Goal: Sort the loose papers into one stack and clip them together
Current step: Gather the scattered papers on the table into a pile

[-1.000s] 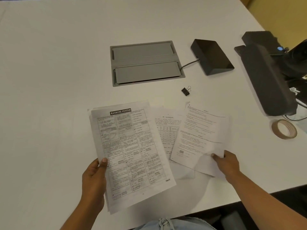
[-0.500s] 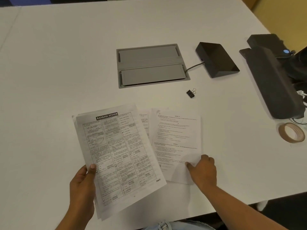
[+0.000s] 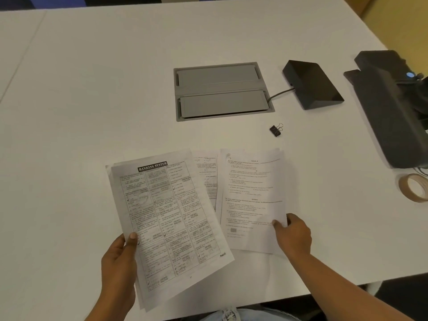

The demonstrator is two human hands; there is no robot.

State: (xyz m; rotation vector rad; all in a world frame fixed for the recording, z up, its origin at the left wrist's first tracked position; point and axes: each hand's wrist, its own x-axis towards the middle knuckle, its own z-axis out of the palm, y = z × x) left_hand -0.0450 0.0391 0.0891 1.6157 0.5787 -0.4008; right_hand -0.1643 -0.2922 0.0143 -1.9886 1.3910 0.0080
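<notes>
L hand (image 3: 118,262) grips the gridded BANKING SYSTEM sheets (image 3: 171,223), thumb on top, pages tilting up-right from it. R hand (image 3: 294,235) pinches text pages (image 3: 252,200) by their right edge, flat on table (image 3: 92,89). Black binder clip (image 3: 275,130) lies well beyond R hand.

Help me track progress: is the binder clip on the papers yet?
Not on. The binder clip lies alone on the table, beyond the papers, touching no sheet.

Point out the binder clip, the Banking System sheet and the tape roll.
binder clip (image 3: 275,131), head view, on its black body.
Banking System sheet (image 3: 171,218), head view, on the middle of the printed grid.
tape roll (image 3: 403,186), head view, on the left of its brown ring.
</notes>
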